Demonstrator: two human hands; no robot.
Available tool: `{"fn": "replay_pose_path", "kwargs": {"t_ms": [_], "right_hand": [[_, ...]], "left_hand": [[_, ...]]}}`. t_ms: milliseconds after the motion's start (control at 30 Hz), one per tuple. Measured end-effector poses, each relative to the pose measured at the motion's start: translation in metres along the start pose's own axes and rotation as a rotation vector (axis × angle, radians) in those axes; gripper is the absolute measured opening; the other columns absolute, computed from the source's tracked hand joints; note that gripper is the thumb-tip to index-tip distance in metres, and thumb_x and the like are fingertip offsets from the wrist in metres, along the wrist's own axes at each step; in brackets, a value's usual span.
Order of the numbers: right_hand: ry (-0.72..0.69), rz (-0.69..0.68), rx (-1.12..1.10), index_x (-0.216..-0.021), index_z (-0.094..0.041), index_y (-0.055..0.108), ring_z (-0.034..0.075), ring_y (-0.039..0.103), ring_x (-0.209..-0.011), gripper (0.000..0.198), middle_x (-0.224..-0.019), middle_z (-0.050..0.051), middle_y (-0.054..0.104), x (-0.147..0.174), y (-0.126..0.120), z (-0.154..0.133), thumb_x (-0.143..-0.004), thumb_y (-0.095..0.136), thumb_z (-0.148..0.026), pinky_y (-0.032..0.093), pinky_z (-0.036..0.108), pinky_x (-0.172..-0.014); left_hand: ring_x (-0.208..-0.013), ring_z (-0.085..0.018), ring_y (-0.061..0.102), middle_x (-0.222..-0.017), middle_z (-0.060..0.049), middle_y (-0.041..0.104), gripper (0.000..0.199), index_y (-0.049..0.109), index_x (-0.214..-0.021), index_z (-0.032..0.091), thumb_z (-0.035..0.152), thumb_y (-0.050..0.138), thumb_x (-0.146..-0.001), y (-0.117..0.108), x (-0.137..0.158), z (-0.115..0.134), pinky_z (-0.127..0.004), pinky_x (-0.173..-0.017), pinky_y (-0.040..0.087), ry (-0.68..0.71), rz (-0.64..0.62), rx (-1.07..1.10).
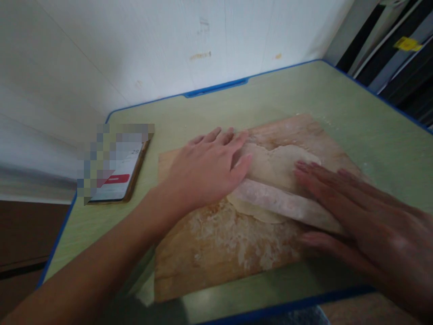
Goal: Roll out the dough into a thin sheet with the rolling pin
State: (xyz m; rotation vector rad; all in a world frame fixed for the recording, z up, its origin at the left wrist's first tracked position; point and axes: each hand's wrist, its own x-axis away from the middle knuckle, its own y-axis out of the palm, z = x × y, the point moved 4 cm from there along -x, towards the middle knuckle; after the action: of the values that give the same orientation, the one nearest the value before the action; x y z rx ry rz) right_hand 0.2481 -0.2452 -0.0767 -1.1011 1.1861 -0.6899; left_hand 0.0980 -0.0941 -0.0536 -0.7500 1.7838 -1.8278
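I'm seeing a thin, pale dough sheet [279, 164] lying flat on the tan wooden board [189, 266], outline running irreg., far edge dipping in a small notch. A whitish, floury rolling pin [287, 203] is resting diag. across its near part, w/ dough showing on both sides; both pin ends are hiding from my cam.

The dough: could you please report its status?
Left hand, right hand: open, at opposite ends of rolling pin. Dough: flattened, under pin. Phone: left of board, apart.
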Motion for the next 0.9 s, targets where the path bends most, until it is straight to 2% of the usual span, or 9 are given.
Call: {"fn": "replay_pose_path", "kwargs": {"t_ms": [100,400,600,767,900], "right_hand": [[-0.019,0.010,-0.020,-0.144,-0.013,0.032,0.019,0.038,-0.132,0.066,-0.143,0.009,0.044,0.006,-0.001,-0.011,-0.087,0.050,-0.042,0.028,0.033,-0.111],[-0.033,0.051,0.012,-0.141,-0.007,0.035,0.025,0.048,-0.123,0.065,-0.139,0.014,0.048,0.010,-0.006,-0.026,-0.086,0.056,-0.035,0.033,0.041,-0.106],[-0.110,0.098,0.143,-0.136,-0.003,0.041,0.026,0.059,-0.111,0.059,-0.134,0.016,0.053,0.007,-0.011,-0.031,-0.088,0.051,-0.036,0.047,0.040,-0.090],[-0.133,0.086,0.160,-0.133,-0.003,0.045,0.027,0.059,-0.110,0.054,-0.134,0.016,0.053,0.011,-0.011,-0.041,-0.091,0.046,-0.036,0.050,0.040,-0.084],[-0.129,0.115,0.167,-0.132,-0.003,0.047,0.026,0.056,-0.116,0.051,-0.135,0.015,0.051,0.013,-0.010,-0.044,-0.091,0.049,-0.033,0.047,0.041,-0.090]], "left_hand": [[-0.137,-0.024,0.032,-0.148,-0.006,0.038,0.054,0.034,-0.143,0.020,0.040,0.021,-0.095,0.000,0.015,0.003,-0.042,-0.111,0.028,0.014,0.007,-0.024],[-0.134,-0.026,0.037,-0.145,-0.009,0.041,0.053,0.039,-0.141,0.018,0.036,0.020,-0.094,0.004,0.040,0.008,-0.044,-0.108,0.033,0.014,0.052,-0.021],[-0.132,-0.027,0.040,-0.143,-0.010,0.044,0.054,0.041,-0.139,0.017,0.036,0.021,-0.093,0.004,0.052,0.010,-0.046,-0.105,0.036,0.020,0.094,0.002],[-0.132,-0.027,0.041,-0.145,-0.013,0.041,0.054,0.035,-0.142,0.016,0.036,0.026,-0.092,0.007,0.070,0.013,-0.046,-0.103,0.039,0.038,0.153,0.017],[-0.134,-0.028,0.037,-0.147,-0.013,0.037,0.054,0.033,-0.143,0.017,0.035,0.025,-0.093,0.009,0.080,0.016,-0.049,-0.104,0.037,0.010,0.176,-0.001]]}}
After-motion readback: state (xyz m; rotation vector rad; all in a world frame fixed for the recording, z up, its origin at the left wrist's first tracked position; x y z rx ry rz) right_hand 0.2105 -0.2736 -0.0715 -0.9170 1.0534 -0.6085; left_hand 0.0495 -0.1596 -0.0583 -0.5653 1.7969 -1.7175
